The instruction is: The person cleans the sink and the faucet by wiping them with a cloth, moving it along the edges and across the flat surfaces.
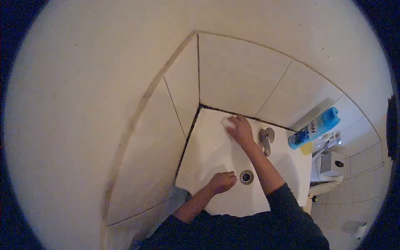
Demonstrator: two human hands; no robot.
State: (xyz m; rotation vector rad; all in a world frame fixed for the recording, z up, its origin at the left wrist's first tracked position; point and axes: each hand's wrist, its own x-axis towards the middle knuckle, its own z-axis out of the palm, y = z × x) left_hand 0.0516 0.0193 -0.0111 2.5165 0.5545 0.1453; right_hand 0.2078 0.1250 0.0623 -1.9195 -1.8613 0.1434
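My right hand [241, 131] is at the back of the white sink [221, 146], left of the metal faucet [265, 139]. Its fingers are closed round a small white object [228, 122], perhaps a bar of soap, near the back edge. Over the basin, just left of the drain [246, 177], my left hand [223, 182] is held with its fingers curled together; whatever it may hold is too small or hidden to make out.
A blue spray can [314, 128] stands at the sink's right back corner, by a yellow item [306, 148]. Farther right are a tissue box [333, 163] and a toilet [325, 187]. Tiled walls [241, 75] border the sink at the back and left.
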